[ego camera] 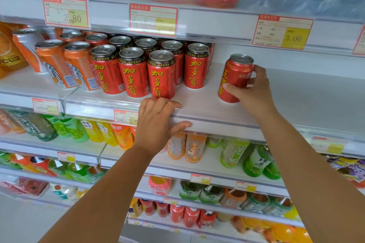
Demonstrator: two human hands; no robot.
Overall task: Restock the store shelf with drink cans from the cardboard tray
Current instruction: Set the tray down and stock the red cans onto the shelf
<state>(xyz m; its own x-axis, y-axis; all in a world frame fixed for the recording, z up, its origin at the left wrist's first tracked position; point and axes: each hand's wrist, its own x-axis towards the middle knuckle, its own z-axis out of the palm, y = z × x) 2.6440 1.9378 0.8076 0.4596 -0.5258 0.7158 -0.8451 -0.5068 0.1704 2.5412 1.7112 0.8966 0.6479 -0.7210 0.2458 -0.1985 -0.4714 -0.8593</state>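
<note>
red can (237, 71); glossy metal cylinder, tilted; right hand (252, 94) grasps it; left hand (156, 124) clutches shelf lip (217, 124)

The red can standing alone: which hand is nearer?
Right. The right hand holds the red can, grip curled round its side; the left hand grips the shelf edge, apart, to the can's lower left.

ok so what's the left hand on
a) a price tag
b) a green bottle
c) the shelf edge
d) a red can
c: the left hand grips the shelf edge, fingers curled over the top and thumb underneath, while the right hand holds the can.
</note>
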